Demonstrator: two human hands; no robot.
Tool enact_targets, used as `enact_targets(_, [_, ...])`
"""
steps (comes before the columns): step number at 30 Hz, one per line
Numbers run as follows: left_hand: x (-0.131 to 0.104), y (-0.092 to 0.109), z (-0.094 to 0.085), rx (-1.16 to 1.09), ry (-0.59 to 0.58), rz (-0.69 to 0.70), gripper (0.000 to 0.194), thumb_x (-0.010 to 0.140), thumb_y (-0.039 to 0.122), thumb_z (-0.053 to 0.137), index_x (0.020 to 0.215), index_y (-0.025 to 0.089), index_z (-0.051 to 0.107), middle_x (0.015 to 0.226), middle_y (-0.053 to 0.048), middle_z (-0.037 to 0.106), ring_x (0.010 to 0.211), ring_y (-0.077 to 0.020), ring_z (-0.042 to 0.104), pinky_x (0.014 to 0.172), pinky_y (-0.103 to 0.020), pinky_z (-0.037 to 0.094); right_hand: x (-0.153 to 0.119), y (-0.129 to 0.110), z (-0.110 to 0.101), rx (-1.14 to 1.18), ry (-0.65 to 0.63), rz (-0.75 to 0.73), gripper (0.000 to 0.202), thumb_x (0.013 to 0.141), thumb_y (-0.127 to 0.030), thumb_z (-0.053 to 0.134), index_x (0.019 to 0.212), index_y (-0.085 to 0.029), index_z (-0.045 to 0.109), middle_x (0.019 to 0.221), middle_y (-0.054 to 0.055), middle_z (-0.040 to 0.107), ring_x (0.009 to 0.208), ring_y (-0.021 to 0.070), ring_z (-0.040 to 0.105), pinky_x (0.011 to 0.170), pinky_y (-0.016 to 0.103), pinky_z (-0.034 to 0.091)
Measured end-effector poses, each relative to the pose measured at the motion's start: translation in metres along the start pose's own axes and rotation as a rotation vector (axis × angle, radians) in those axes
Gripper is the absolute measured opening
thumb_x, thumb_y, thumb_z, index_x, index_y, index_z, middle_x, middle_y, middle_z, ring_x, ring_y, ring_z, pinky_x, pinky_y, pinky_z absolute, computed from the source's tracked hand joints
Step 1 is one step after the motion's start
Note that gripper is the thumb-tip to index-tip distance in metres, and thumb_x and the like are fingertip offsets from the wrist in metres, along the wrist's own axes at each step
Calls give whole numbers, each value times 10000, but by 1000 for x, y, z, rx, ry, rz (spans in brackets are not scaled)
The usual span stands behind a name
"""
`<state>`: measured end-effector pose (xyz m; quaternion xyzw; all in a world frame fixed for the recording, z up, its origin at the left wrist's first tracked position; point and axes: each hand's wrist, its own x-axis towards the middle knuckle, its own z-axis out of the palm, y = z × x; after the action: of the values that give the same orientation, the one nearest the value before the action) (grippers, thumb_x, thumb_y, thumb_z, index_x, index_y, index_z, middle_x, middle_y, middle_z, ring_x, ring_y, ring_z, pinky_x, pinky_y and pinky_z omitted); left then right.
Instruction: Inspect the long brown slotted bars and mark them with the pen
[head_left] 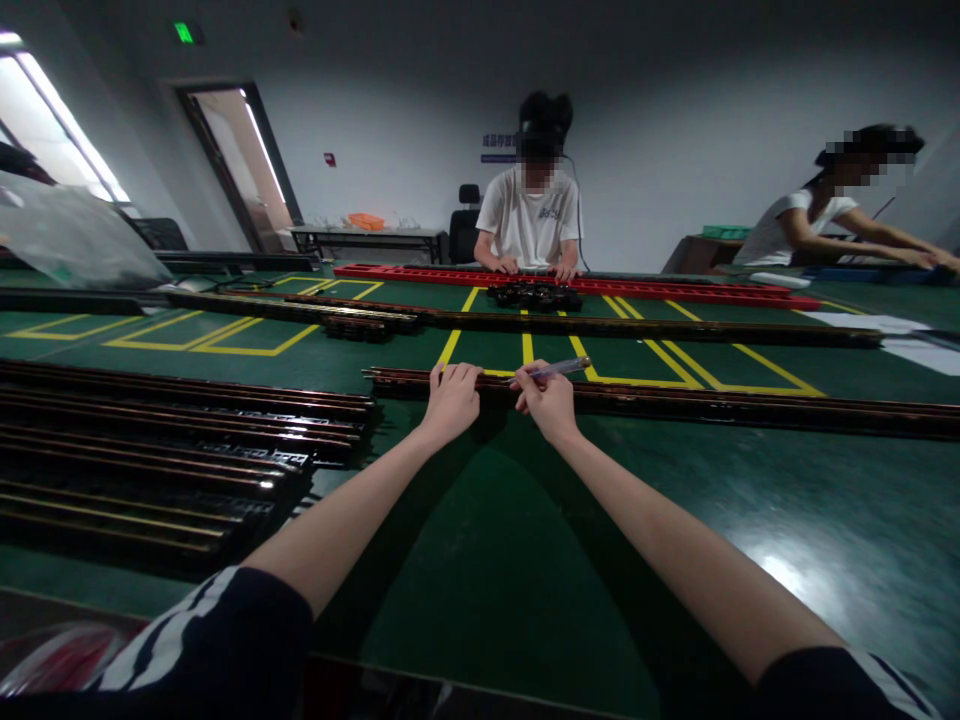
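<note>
1. Left hand [451, 398]: fingers [457, 372] spread, resting on the long dark rail [675, 400].
2. Right hand [550, 400]: fingers pinching a pen [559, 369] over the same rail.
3. Rail: lies crosswise on the green worktop [480, 560].
4. Stacked rails [172, 450]: left, well apart.

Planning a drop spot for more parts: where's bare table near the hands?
Bare green table between the forearms, below the long dark strip that the left hand touches. More bare to the right, below that strip. The right hand holds a pen. Crowded left: stacked dark strips.
</note>
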<state>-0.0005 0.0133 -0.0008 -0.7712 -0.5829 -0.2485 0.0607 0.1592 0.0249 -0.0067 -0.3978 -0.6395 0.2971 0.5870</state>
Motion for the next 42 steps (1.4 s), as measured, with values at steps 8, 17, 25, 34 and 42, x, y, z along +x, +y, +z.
enact_targets(8, [1, -4, 2, -2, 13, -4, 495, 774, 6, 358, 1181, 184, 576, 1208, -84, 628, 1204, -224, 507, 1142, -470, 190, 0, 2, 0, -6, 19, -11, 308, 825, -482, 568, 767, -179, 567, 674, 29, 656, 428, 107, 580, 368, 203, 465])
enact_targets(17, [2, -5, 3, -50, 7, -17, 518, 754, -9, 341, 1175, 178, 579, 1206, -87, 632, 1196, -216, 517, 1139, -459, 202, 0, 3, -1, 14, 48, -13, 339, 822, -514, 566, 773, -179, 552, 665, 24, 643, 423, 103, 577, 360, 195, 453])
enact_targets(25, [3, -4, -1, -96, -51, -42, 408, 843, 161, 371, 1202, 176, 563, 1218, -90, 609, 1190, -225, 495, 1120, -440, 233, 1, 1, -2, -42, 8, 7, 323, 822, -490, 563, 754, -173, 554, 661, 26, 639, 420, 104, 571, 383, 208, 461])
enact_targets(34, [3, -3, -2, -37, -43, 2, 384, 859, 334, 475, 1199, 177, 556, 1187, -103, 599, 1166, -257, 495, 1063, -435, 288, 1, 2, -5, -21, -17, 23, 353, 815, -532, 563, 783, -181, 564, 697, 37, 666, 447, 116, 595, 395, 218, 476])
enact_targets(42, [3, -2, 0, -7, -46, -32, 349, 859, 320, 506, 1160, 151, 557, 1161, -121, 596, 1154, -274, 492, 1044, -444, 300, 2, 2, -4, -6, -20, 36, 328, 820, -505, 572, 782, -179, 557, 680, 27, 665, 425, 107, 586, 377, 203, 465])
